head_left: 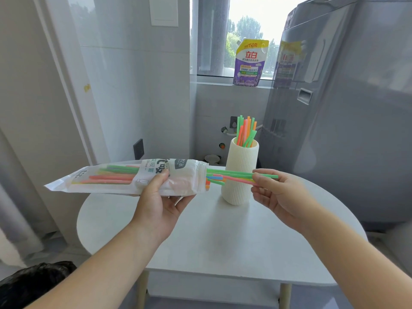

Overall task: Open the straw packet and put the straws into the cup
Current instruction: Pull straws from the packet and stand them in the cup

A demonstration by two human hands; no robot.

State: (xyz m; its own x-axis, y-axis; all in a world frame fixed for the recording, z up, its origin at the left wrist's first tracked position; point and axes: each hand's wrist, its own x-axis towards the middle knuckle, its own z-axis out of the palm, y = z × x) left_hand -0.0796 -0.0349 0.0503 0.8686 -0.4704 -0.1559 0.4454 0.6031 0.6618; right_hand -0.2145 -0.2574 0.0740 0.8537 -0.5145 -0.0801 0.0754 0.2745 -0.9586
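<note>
Left hand (pixel 159 197) — grip clasped round the middle of the straw packet (pixel 111 178), held level above the tabletop (pixel 211 230), open mouth facing right. Right hand (pixel 278 192) grip pinches the tips of several straws (pixel 236 176) — other ends inside the packet mouth. White ribbed cup (pixel 242 157) stands upright on the tabletop behind them, holding another bunch (pixel 246 130).

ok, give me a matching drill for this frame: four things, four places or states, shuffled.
1 straw packet
2 cup
3 detergent pouch
4 right hand

a on the windowsill
b pinches straws
c upright on the table
d gripped by the left hand

Pairs: 1-d, 2-c, 3-a, 4-b
</note>
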